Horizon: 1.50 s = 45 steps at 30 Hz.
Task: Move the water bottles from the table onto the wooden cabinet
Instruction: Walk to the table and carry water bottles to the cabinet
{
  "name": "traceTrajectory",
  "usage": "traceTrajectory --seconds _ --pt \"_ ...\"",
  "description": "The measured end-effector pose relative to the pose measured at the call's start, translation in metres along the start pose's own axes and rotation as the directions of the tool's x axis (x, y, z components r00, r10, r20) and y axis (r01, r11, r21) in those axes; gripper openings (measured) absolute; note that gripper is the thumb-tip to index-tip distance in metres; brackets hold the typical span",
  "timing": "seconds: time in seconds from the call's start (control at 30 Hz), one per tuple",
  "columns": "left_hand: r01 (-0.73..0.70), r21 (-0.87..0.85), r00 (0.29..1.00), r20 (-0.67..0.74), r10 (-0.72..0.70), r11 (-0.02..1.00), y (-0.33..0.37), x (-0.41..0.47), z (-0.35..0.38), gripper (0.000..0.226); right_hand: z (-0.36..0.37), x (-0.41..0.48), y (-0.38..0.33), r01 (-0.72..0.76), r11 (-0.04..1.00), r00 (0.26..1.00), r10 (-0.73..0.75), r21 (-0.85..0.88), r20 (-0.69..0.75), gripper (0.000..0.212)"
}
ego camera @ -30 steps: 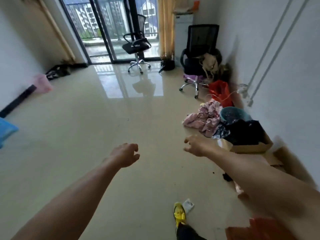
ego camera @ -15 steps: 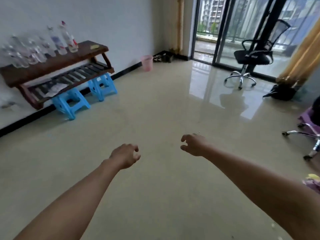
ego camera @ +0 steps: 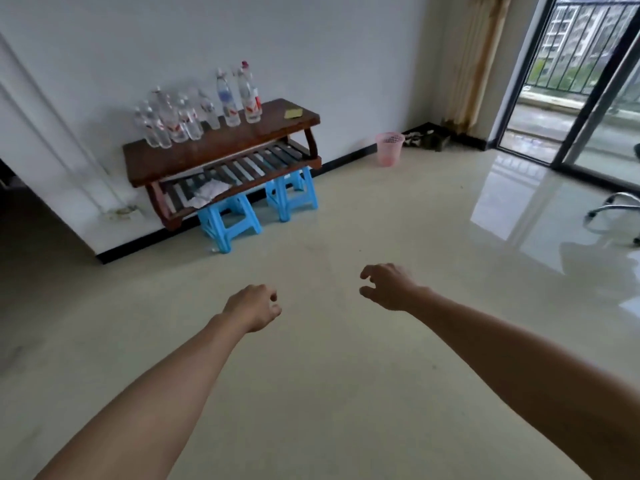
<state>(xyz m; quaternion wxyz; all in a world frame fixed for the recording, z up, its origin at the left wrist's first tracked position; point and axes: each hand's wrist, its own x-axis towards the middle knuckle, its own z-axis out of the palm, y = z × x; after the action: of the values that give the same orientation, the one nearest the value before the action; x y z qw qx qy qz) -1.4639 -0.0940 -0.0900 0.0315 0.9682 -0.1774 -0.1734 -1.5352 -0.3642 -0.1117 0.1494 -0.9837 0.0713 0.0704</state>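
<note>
Several clear water bottles (ego camera: 180, 119) stand in a cluster on the left part of a dark wooden cabinet (ego camera: 221, 147) against the white wall; two taller bottles (ego camera: 239, 95) stand near its middle. A small yellow item (ego camera: 293, 113) lies on the cabinet's right end. My left hand (ego camera: 254, 306) and my right hand (ego camera: 384, 285) are stretched out over the bare floor, well short of the cabinet. Both hang with loosely curled fingers and hold nothing.
The cabinet sits on two blue plastic stools (ego camera: 228, 220), with crumpled paper (ego camera: 207, 194) on its slatted lower shelf. A pink waste basket (ego camera: 389, 148) stands by the wall. Shoes (ego camera: 427, 140) lie near glass balcony doors (ego camera: 568, 98). An office chair base (ego camera: 613, 216) is at right.
The view has swung left from the room's right side and chairs to the cabinet, which now sits closer and more central. Both hands stay out in front, holding nothing.
</note>
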Motion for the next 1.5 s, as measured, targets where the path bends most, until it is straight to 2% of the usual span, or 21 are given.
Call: traceTrajectory --seconds 0.3,0.5,0.7,0.93,1.07,1.3,1.5 --pt "0.046 -0.046 0.999 0.002 -0.046 0.998 -0.044 0.183 -0.063 0.035 -0.038 0.223 -0.009 0.068 0.996 0.997 -0.067 -0.059 0.023 0.040" --pt "0.173 -0.123 0.984 -0.028 -0.178 0.977 -0.082 0.315 -0.115 0.036 -0.068 0.406 -0.021 0.169 0.984 0.985 -0.168 -0.059 0.027 0.039" --pt "0.261 -0.215 0.957 -0.066 -0.281 0.941 -0.123 0.406 -0.169 0.033 -0.108 0.553 -0.066 0.286 0.956 0.957 -0.282 -0.065 0.066 0.039" --pt "0.372 -0.253 0.920 -0.030 -0.391 0.893 -0.219 0.516 -0.197 0.033 -0.094 0.704 -0.143 0.407 0.910 0.911 -0.398 -0.076 0.108 0.041" --pt "0.357 -0.259 0.923 -0.051 -0.381 0.898 -0.283 0.590 -0.227 0.032 -0.091 0.794 -0.187 0.404 0.914 0.911 -0.397 -0.048 0.107 0.039" --pt "0.331 -0.245 0.916 -0.147 -0.373 0.911 -0.402 0.713 -0.323 0.024 -0.125 0.940 -0.281 0.375 0.927 0.926 -0.374 -0.017 0.042 0.019" --pt "0.345 -0.292 0.906 -0.143 -0.398 0.892 -0.472 0.798 -0.353 0.019 -0.118 1.051 -0.327 0.400 0.917 0.914 -0.398 -0.006 0.075 0.022"
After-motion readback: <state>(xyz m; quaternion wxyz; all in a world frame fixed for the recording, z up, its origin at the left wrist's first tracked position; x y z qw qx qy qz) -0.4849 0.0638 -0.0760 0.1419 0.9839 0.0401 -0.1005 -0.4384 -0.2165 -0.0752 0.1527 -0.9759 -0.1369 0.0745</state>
